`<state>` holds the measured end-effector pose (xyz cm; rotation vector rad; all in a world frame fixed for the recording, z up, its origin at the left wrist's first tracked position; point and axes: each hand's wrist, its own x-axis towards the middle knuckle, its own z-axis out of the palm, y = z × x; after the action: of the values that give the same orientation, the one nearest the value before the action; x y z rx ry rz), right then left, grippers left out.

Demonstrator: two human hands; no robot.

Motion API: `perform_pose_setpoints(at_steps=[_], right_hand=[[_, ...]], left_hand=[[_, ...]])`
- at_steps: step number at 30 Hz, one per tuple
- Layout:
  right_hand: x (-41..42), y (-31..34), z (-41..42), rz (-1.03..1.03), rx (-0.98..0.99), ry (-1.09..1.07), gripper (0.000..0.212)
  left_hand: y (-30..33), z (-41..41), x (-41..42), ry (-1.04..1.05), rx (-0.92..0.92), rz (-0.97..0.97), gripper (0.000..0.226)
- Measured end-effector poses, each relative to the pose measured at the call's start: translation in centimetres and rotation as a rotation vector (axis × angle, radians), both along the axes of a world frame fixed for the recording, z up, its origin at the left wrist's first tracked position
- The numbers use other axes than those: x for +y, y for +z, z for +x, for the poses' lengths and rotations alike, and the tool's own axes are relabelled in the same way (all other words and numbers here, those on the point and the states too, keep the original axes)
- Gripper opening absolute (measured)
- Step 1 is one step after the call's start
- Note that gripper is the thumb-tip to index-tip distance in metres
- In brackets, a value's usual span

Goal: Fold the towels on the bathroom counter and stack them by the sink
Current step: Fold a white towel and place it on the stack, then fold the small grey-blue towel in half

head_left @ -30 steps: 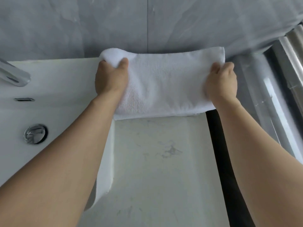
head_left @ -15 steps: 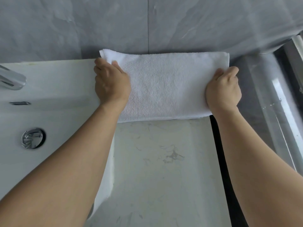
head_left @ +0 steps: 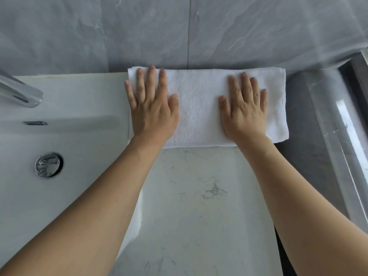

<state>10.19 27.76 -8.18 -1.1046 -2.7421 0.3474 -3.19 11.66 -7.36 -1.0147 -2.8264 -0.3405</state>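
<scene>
Against the back edge of the pale marble worktop (head_left: 199, 206), beside the white sink (head_left: 65, 136): folded white terry towel (head_left: 199, 108) | long axis left-right | left hand (head_left: 153, 108), right hand (head_left: 244, 111) flat, fingers spread, pressing each end | layer count probably two, unclear

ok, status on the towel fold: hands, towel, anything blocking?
Left hand and right hand both flat, pressing the towel. Towel folded, lying on counter against wall, beside the sink. Nothing in the way.
</scene>
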Motion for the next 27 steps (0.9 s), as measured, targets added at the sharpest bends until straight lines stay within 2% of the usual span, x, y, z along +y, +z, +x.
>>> perform_pose_setpoints(at_steps=[3, 10, 15, 27], right_hand=[[0.0, 0.4, 0.3, -0.021, 0.0, -0.009, 0.06], [-5.9, 1.7, 3.8, -0.032, 0.161, 0.007, 0.056], [-11.2, 1.6, 6.5, -0.058, 0.209, 0.055, 0.052], [-26.1, 3.0, 7.0, -0.101, 0.324, 0.065, 0.049]], left_hand=[[0.1, -0.2, -0.6, -0.01, -0.039, -0.066, 0.062], [1.8, 3.3, -3.0, -0.059, -0.036, 0.084, 0.061], [1.5, 6.6, -7.8, -0.186, -0.069, 0.166, 0.056], [1.4, 8.2, -22.2, -0.253, -0.133, 0.231, 0.051]])
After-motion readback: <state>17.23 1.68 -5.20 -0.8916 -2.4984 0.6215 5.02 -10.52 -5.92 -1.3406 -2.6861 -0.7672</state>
